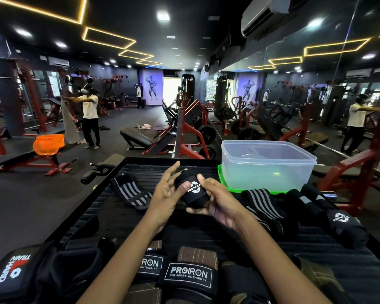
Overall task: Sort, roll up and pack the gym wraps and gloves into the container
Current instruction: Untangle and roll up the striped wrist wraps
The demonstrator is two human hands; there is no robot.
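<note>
Broadly, the sorting stage appears complete and the rolling stage is under way, with nothing yet packed. At far left, a black glove with a red-and-white "TRAIN HARD" label (13, 270) lies at the near edge of the black ribbed tray (110, 207). Further back, a black wrap with grey stripes (131, 191) lies flat and unrolled. Nearest the camera, two black gloves with white "PROIRON" labels (188, 274) sit side by side, untouched.

At centre, the left hand (166, 194) supports a black rolled wrap with a white hexagon logo (192, 190), thumb pressed on its face, fingers loosely spread behind it. The right hand (218, 204) grips the same roll, fingers curled round its right side and underside. This roll looks nearly finished, held above the tray.

To the right, a second black grey-striped wrap (264, 204) and a black sleeve-like wrap with a white logo (340, 222) lie loose. Behind them, the clear plastic rectangular container (266, 167) stands on a green lid (223, 182); it appears empty, so every item remains to be packed.
</note>
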